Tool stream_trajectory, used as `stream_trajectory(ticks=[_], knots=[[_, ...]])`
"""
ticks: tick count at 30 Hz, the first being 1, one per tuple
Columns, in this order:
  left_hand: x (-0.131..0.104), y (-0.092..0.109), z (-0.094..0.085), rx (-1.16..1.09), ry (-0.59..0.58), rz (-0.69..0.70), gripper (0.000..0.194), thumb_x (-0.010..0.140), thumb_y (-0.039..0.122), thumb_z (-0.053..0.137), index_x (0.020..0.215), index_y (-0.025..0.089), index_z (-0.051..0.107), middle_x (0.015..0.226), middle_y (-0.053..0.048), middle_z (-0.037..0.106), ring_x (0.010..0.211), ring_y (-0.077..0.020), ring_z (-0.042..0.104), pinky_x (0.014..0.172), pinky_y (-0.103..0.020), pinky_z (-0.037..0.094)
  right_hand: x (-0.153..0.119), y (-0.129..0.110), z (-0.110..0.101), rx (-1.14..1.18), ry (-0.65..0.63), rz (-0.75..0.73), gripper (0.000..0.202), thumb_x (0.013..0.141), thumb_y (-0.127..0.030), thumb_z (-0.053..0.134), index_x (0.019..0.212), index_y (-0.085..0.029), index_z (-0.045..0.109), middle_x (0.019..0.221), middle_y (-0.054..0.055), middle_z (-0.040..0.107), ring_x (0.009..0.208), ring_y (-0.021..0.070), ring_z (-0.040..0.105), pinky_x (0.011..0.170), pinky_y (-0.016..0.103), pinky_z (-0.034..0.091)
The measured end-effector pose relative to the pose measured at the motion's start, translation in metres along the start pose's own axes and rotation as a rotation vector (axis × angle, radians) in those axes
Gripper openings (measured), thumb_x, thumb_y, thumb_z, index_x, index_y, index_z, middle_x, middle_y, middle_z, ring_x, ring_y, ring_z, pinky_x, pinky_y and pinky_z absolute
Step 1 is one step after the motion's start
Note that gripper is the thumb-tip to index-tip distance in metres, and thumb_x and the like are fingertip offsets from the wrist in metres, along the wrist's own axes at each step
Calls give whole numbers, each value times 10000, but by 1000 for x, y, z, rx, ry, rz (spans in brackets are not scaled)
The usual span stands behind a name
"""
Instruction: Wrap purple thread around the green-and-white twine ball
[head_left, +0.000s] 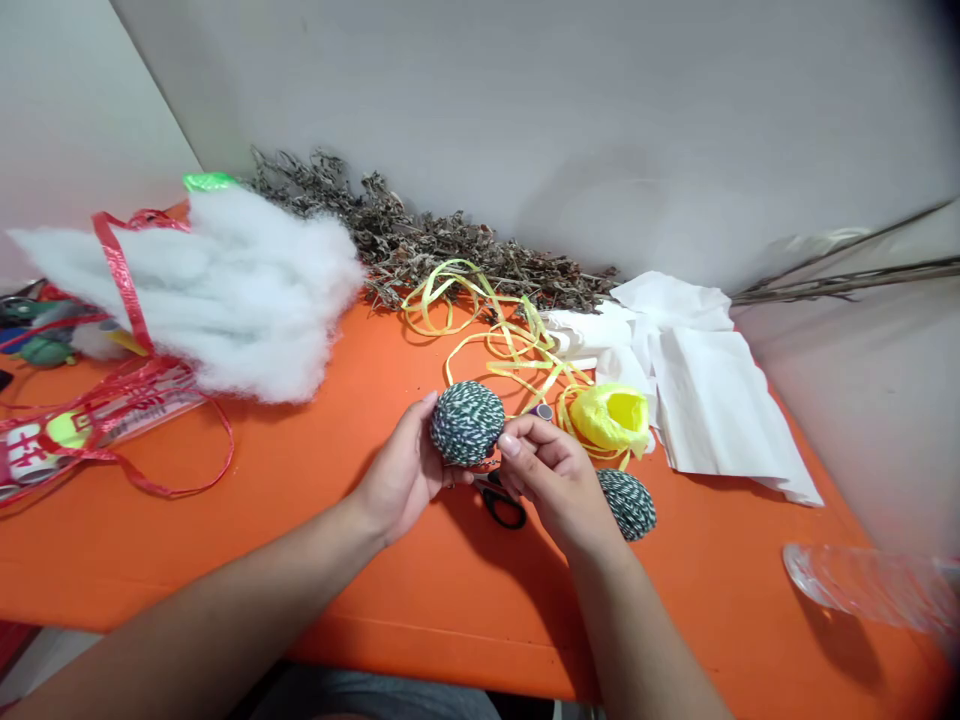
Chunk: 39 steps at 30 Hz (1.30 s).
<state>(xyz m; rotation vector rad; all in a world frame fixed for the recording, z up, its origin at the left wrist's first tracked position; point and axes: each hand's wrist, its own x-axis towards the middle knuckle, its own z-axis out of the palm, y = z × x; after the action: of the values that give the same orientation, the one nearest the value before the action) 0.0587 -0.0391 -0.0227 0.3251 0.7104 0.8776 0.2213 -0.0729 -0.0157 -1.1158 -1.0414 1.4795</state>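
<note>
A ball wound with dark green and white twine [468,423] rests in my left hand [405,470], whose thumb and fingers curl round its left side and underside. My right hand [551,475] is closed in a pinch at the ball's right edge; what sits between its fingertips is too small to make out. Below the two hands lie scissors [504,508] with black handles, partly covered by the fingers. A second green-and-white twine ball [628,504] lies on the table just right of my right wrist. Behind the fingertips shows a small purple-ended spool [541,411].
White stuffing [255,290] and red plastic ribbon [120,270] lie at the left of the orange table [300,560]. Dried stems [420,235] line the wall. Yellow ribbon [517,340], a yellow roll [611,415] and white paper [720,400] stand behind; a clear bottle [862,585] lies right.
</note>
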Motion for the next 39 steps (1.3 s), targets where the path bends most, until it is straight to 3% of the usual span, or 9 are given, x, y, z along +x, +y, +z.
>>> stream_trajectory(ticks=[4, 9, 17, 23, 39], knots=[[-2, -6, -4, 140, -70, 102, 431, 898, 567, 618, 1053, 174, 705, 977, -67, 732, 851, -168, 647, 741, -246, 545, 0, 0, 0, -5, -15, -3, 248, 899, -391, 722, 825, -182, 612, 577, -70, 473, 475, 62, 387, 468, 190, 315], [-5, -6, -4, 260, -81, 98, 441, 776, 441, 806, 1095, 171, 666, 998, -64, 711, 898, -187, 633, 772, -271, 523, -1, -2, 0, -22, -18, 1, 253, 901, -401, 715, 821, -186, 608, 582, -65, 475, 477, 71, 389, 465, 202, 322], [-4, -9, -6, 203, -29, 38, 440, 810, 511, 752, 1102, 189, 684, 930, -39, 701, 782, -149, 614, 593, -213, 469, -2, -2, 1, -13, -49, 15, 252, 902, -406, 715, 829, -191, 605, 573, -67, 475, 475, 73, 395, 460, 201, 339], [-2, -7, -8, 145, -15, -3, 415, 830, 510, 734, 1104, 200, 696, 964, -38, 711, 797, -141, 631, 640, -217, 505, -1, -1, 1, -14, -45, 20, 243, 903, -400, 714, 833, -190, 612, 577, -64, 483, 478, 71, 398, 469, 200, 335], [-1, -1, -4, 6, -24, -61, 319, 915, 450, 645, 1072, 179, 708, 953, -71, 747, 713, -151, 680, 543, -216, 520, 2, 2, 1, -33, -16, 35, 277, 873, -439, 729, 827, -192, 614, 572, -65, 479, 473, 81, 393, 470, 210, 327]])
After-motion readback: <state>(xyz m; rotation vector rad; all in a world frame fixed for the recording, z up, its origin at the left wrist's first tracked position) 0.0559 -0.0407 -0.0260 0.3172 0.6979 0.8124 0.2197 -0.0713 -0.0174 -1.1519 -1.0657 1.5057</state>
